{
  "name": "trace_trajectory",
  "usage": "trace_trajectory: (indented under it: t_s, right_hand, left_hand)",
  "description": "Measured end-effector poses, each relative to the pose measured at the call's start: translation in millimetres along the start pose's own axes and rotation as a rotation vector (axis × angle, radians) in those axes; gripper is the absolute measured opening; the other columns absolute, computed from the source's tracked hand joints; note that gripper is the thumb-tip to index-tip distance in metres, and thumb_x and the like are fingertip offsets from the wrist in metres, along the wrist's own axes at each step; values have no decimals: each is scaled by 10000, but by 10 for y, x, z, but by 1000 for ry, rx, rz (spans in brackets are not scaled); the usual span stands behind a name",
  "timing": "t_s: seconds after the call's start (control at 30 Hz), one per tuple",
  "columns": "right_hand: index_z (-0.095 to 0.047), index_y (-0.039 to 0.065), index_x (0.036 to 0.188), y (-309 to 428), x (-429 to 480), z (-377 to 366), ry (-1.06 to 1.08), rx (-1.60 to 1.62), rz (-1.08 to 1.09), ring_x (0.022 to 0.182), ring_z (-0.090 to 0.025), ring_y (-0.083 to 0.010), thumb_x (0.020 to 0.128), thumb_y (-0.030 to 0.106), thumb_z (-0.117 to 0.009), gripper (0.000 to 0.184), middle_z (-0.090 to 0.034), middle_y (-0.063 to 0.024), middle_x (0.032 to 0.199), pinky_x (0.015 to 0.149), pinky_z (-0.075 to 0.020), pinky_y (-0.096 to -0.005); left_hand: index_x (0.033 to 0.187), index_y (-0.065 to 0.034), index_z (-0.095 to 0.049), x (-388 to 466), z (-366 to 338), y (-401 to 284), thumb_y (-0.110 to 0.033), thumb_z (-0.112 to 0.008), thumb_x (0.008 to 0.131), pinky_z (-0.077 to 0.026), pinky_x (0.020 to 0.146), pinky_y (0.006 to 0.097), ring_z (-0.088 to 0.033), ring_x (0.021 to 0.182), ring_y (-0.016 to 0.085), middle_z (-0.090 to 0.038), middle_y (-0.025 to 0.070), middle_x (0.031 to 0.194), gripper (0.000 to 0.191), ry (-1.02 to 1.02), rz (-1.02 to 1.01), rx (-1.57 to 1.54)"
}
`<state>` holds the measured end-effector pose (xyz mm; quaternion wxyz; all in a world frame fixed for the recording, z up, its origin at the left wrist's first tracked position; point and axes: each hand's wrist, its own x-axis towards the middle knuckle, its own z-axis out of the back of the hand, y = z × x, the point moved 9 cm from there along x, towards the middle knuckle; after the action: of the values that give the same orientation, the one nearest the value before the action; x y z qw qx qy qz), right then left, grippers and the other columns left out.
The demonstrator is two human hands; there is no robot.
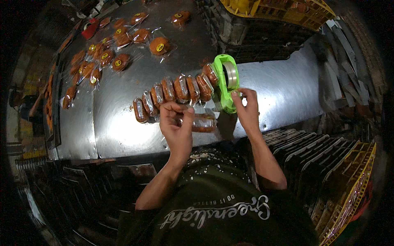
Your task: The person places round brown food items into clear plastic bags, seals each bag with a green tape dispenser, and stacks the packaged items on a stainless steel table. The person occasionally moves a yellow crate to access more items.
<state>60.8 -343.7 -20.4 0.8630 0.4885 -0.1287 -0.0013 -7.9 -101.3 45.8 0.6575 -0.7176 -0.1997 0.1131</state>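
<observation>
My left hand [177, 124] is at the left end of a cake in clear wrap [204, 124], near the front of the metal table. Its thumb and fingers are pinched at the wrap, and the fingertips are partly hidden. My right hand [249, 110] grips the side of a bright green tape dispenser [220, 70], thumb and forefinger at its edge. A roll of clear tape [231, 75] sits in the dispenser. Beyond my left hand, a slanting row of wrapped cakes [181, 89] stands on edge, its far right end beside the dispenser.
Round wrapped cakes with yellow stickers [160, 46] lie scattered over the metal table [77, 123] at the far left, near a red object [90, 29]. Stacked crates [258, 33], yellow on top, stand at the back right. More stacked crates [307, 160] rise at my right side.
</observation>
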Motion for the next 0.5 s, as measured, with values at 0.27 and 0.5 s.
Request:
trace_trajectory:
  t_s: [0.27, 0.5]
  right_hand:
    - [-675, -35, 788, 308, 194, 64, -168, -224, 70, 902, -534, -323, 839, 219, -682, 259, -589, -171, 898, 833, -421, -408]
    - [-640, 10, 817, -8, -680, -401, 81, 407, -532, 809, -519, -117, 936, 267, -626, 284, -593, -23, 848, 755, -424, -299]
  left_hand:
    - [950, -47, -460, 66, 147, -18, -32, -661, 879, -424, 672, 212, -509, 764, 59, -537, 9, 834, 214, 116, -33, 147]
    - [955, -59, -454, 473, 283, 275, -61, -656, 888, -409, 670, 223, -475, 748, 60, -509, 0, 825, 213, 103, 47, -59]
